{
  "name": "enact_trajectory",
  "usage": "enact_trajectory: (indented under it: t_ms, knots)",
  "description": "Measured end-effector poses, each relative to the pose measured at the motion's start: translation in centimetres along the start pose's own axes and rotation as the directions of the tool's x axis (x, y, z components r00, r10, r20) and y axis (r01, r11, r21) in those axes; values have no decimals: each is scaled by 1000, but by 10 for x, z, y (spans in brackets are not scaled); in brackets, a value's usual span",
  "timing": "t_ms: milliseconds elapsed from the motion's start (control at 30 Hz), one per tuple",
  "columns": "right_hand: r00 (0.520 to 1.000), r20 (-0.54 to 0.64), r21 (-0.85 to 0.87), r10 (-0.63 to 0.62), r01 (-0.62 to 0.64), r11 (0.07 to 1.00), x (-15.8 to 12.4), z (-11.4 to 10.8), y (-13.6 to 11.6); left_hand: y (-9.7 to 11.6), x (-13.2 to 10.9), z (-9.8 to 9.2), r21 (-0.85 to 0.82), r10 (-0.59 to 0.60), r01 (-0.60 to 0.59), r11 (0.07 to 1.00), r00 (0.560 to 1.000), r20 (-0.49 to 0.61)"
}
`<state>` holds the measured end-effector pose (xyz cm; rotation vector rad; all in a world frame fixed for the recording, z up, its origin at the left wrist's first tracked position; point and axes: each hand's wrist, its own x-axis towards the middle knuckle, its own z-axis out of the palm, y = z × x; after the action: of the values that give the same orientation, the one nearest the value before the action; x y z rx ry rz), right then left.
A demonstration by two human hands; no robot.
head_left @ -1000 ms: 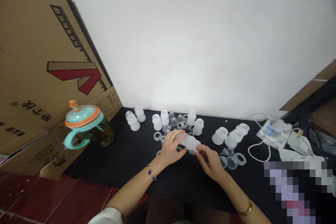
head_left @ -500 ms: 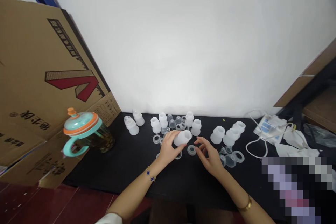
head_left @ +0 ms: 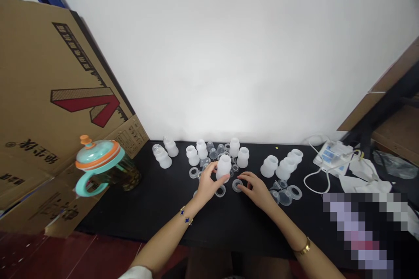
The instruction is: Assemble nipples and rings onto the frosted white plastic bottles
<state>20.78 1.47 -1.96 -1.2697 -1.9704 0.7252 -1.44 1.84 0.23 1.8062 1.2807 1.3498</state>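
Observation:
A white, frosted baby bottle body (head_left: 224, 165) stands upright with its open mouth up, and my left hand (head_left: 209, 182) is wrapped round its left side and front. Just right of it, a clear bottle collar with a teat in it (head_left: 236, 186) lies on the black table. The thumb and fingertips of my right hand (head_left: 255, 186) close on this collar's right edge. Below the held bottle lies another clear collar ring (head_left: 220, 191). Behind my hands are open bottle bodies (head_left: 242, 157), with clear caps (head_left: 213, 153) and rings among them.
Two capped bottles (head_left: 163, 157) stand at left. Several open bottles (head_left: 269, 166) are at right, with clear discs and rings (head_left: 295, 192) before them. A lidded jug (head_left: 101, 163) stands by a large carton (head_left: 29, 96). A white cable (head_left: 307, 185) and papers lie far right on the black table (head_left: 157, 209).
The tilted bottle in my left hand is now upright and lower, at the table. My right hand has come down and left to the collar with the teat.

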Motion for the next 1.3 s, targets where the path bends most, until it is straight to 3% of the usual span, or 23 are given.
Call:
enact_trajectory:
  t_ms: [367,600,733,867,1100,1300]
  knots:
    - [1000,27,23,-5,4,1000,1,1,3,4,-1,2,-4,13,-12,1000,1000,27]
    - [991,-131,134,40,-23,991,4,-8,-3,3,-2,4,-90,-39,41,995,999,24]
    - [976,-104,378,191,-139,915,6,-15,-8,3,-2,6,-338,-172,211,917,975,142]
    - [967,-117,574,226,-120,810,8,-20,-14,4,-1,7,-502,-256,355,789,932,257]
    - [956,-122,662,267,-122,740,7,-23,-18,10,-3,8,-544,-265,436,717,892,366]
    - [962,-124,703,245,-89,706,8,-22,-13,11,-4,9,-500,-263,466,730,867,424]
